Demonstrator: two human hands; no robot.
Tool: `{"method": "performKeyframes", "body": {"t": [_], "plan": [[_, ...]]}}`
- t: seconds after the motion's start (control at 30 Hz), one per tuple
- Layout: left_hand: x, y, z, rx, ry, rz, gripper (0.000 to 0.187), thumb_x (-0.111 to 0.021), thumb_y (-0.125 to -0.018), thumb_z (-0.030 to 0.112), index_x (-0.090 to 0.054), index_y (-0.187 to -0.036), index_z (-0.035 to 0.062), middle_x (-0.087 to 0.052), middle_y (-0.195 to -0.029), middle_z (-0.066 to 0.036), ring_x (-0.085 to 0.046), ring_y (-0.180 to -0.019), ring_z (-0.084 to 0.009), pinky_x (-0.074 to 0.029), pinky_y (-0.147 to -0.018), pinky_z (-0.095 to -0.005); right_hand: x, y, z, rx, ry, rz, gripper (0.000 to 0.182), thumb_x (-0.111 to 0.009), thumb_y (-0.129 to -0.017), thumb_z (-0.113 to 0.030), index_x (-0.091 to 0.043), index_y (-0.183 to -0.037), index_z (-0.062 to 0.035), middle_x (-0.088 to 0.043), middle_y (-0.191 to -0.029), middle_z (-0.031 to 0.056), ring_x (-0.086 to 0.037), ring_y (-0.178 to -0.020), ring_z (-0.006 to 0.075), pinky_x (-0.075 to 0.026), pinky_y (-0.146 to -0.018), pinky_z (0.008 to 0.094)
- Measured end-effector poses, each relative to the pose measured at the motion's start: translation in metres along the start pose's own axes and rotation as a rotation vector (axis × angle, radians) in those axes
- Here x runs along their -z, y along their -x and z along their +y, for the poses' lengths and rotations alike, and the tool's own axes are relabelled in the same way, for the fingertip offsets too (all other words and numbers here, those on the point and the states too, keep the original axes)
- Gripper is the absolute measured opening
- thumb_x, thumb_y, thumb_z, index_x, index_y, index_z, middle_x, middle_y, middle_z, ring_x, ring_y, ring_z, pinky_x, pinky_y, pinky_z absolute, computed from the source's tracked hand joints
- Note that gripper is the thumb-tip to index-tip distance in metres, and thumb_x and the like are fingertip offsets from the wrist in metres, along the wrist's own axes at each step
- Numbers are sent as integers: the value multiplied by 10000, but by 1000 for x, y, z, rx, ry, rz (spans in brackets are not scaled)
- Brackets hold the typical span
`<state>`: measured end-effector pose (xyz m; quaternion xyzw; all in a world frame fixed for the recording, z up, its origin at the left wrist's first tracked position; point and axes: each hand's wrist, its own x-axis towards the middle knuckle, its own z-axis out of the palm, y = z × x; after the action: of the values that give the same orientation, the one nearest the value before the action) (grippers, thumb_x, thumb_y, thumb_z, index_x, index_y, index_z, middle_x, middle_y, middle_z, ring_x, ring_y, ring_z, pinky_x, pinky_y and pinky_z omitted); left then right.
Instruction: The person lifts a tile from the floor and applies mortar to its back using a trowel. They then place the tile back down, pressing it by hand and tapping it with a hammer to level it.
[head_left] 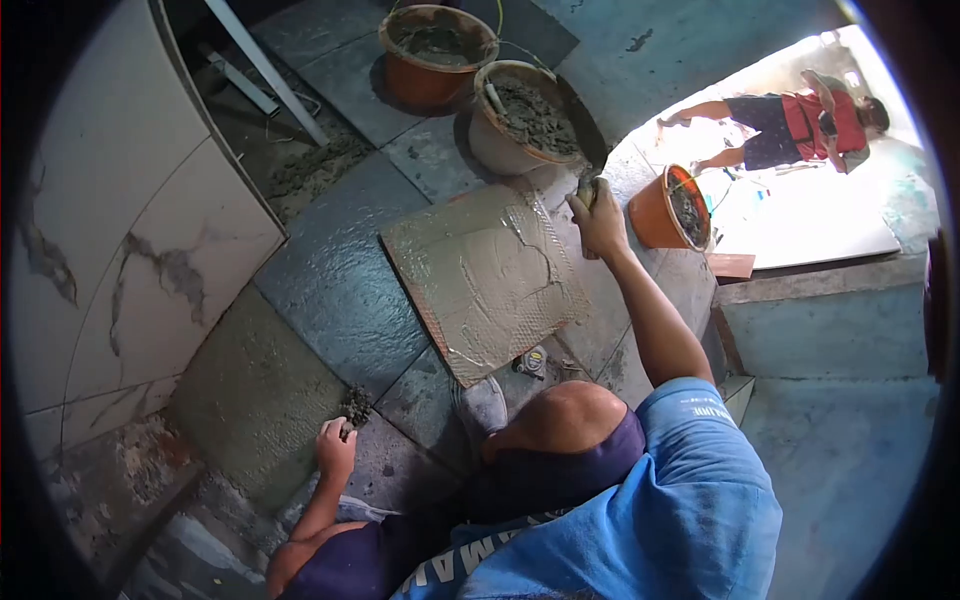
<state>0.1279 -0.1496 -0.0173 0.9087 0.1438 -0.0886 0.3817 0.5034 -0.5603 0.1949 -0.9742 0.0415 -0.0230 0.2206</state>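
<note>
My right hand (603, 220) is closed around the handle of a trowel (590, 178), whose blade points up beside the rim of a pale mortar-filled bucket (490, 135). My left hand (337, 447) is low at the left, fingers curled on a dark, crumbly clump of mortar (356, 404) above the floor. Between my hands lies a tile (485, 280), its upper face coated with smeared wet grey mortar. A tape measure (532, 362) sits by its lower edge, near my foot (482, 408).
An orange bucket (425, 75) of mortar stands at the back, and a smaller orange bucket (655, 215) is at right. Grey floor tiles (345, 285) surround the coated tile. Marble-patterned panels (130, 240) rise at left. Another person (800, 125) stands in the bright doorway.
</note>
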Motion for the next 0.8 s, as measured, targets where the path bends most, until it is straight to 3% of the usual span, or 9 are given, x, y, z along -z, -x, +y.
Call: {"method": "performKeyframes", "body": {"t": [0.07,0.33,0.37,0.43,0.47,0.57,0.63,0.7,0.8], "plan": [[-10,-2,-13,-1,30,29,310,-743,-711,75,-640,-997,19,-634,-997,-180,-613,-915,-368,-501,-801,-435,-12,-18,21,-43,257,187,410,-662,-834,-263,-483,-1128,-40,-643,-983,247,-619,-945,425,-481,-799,507],[-6,-11,-19,192,142,-33,209,-711,-701,60,-651,-898,24,-646,-874,-181,-623,-784,-347,-496,-741,-402,-63,52,102,-27,388,203,177,-496,-881,-151,-497,-1051,-101,-597,-952,169,-630,-887,384,-492,-741,499],[9,-13,-3,134,194,15,164,-702,-727,44,-636,-873,10,-655,-808,-135,-625,-734,-285,-494,-713,-359,-56,68,111,-47,384,169,175,-490,-883,-143,-503,-1051,-98,-596,-961,172,-626,-894,382,-491,-745,499],[21,-26,-7,507,708,-98,135,-655,-777,-13,-599,-896,19,-596,-745,-28,-576,-682,-126,-453,-552,-287,-36,99,130,-62,306,180,173,-469,-890,-125,-519,-1052,-91,-591,-985,178,-614,-921,373,-487,-766,496],[29,-31,-11,477,795,-120,174,-647,-768,-57,-589,-908,28,-595,-772,-52,-557,-636,-117,-450,-532,-241,-32,114,144,-112,283,149,177,-486,-896,-153,-513,-1058,-88,-590,-1002,182,-607,-941,377,-485,-783,489],[92,-66,42,461,786,-192,184,-679,-814,-54,-637,-988,-10,-657,-823,-90,-595,-675,-168,-509,-619,-310,12,148,109,-251,143,157,339,-633,-860,-255,-469,-1091,-70,-611,-1014,195,-606,-921,418,-487,-763,494],[122,-112,92,335,778,-351,198,-656,-857,7,-646,-1039,84,-675,-886,-22,-614,-699,-126,-519,-610,-263,22,155,107,-297,76,185,378,-659,-848,-269,-458,-1097,-67,-620,-997,202,-610,-909,424,-488,-759,497],[140,-161,187,169,843,-327,184,-649,-766,-43,-579,-919,30,-590,-784,-44,-560,-635,-125,-472,-540,-255,28,157,110,-358,-10,257,408,-681,-838,-287,-455,-1088,-58,-632,-945,222,-616,-893,431,-485,-756,495],[145,-227,316,-98,896,-355,256,-678,-775,16,-586,-1013,24,-590,-864,-37,-560,-696,-111,-475,-589,-240,32,159,110,-370,-113,338,399,-684,-840,-284,-462,-1074,-50,-629,-906,233,-618,-881,432,-481,-758,492]]}}
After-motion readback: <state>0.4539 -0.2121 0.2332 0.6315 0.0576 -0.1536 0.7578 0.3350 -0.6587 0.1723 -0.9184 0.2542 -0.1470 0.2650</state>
